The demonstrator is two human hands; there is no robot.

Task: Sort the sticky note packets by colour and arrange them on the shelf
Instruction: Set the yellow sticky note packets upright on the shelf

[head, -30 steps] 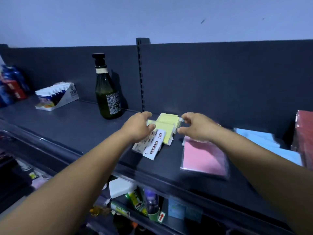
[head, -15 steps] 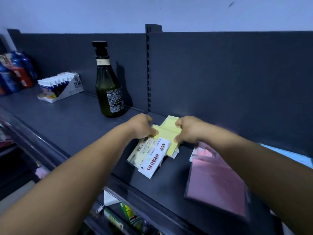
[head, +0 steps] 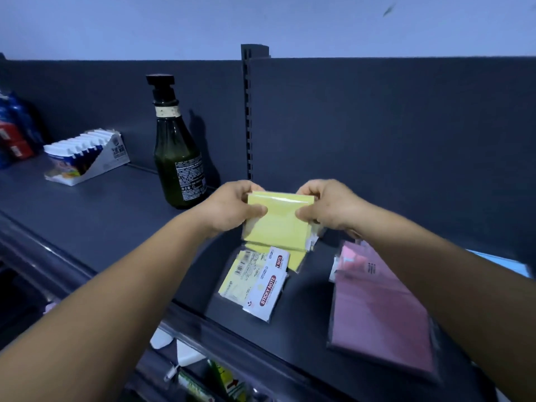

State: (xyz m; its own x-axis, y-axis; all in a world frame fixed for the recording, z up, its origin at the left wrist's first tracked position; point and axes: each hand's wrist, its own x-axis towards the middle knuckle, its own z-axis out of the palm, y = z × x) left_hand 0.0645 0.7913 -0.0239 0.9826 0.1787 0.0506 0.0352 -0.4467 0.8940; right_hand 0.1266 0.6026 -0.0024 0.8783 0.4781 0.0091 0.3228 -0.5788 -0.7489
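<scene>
A yellow sticky note packet [head: 277, 224] is held tilted above the dark shelf [head: 101, 216], my left hand [head: 232, 207] pinching its left edge and my right hand [head: 327, 207] its right edge. Below it lie more yellow packets [head: 255, 280] with white "STICKY NOTE" labels, overlapping each other. To the right rests a stack of pink packets [head: 377, 314], partly covered by my right forearm. A sliver of blue packets [head: 504, 264] shows behind that arm.
A dark green pump bottle [head: 177, 158] stands just left of my hands against the back panel. A white display box of small items [head: 87, 158] sits further left, with red and blue packs [head: 14, 134] beyond. A lower shelf holds mixed goods [head: 208, 378].
Both hands have lifted one yellow packet off the pile and hold it raised and tilted. The view has moved closer to the shelf.
</scene>
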